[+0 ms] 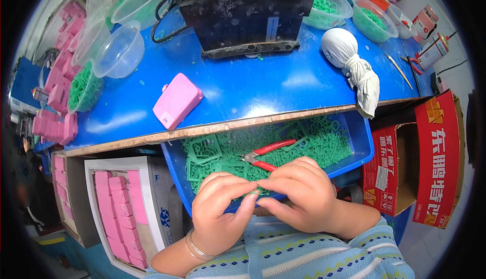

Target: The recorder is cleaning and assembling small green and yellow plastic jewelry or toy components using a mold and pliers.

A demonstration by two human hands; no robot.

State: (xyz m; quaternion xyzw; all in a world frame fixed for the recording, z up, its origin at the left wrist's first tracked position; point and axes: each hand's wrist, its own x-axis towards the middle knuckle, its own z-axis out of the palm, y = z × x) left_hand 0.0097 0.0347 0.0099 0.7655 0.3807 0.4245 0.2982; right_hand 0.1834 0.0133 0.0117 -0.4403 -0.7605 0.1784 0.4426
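My left hand (221, 205) and my right hand (302, 196) meet over the near side of a blue plastic bin (362, 140). Thumb and forefinger of each are pinched on a small green piece (257, 192), mostly covered by the fingertips. Thin green wax-like pieces (319, 147), strips and frames among them, fill the bin. On top of these, just beyond my right hand, lie red-handled nippers (273, 147) with their jaws pointing left; neither hand holds them.
A pink block (178, 102) rests on the blue table (243, 86) beyond the bin. Farther back are a dark machine (248, 18), a white cloth bundle (349, 58) and bowls of green pieces (374, 21). A box of pink blocks (119, 203) stands left, a red carton (435, 162) right.
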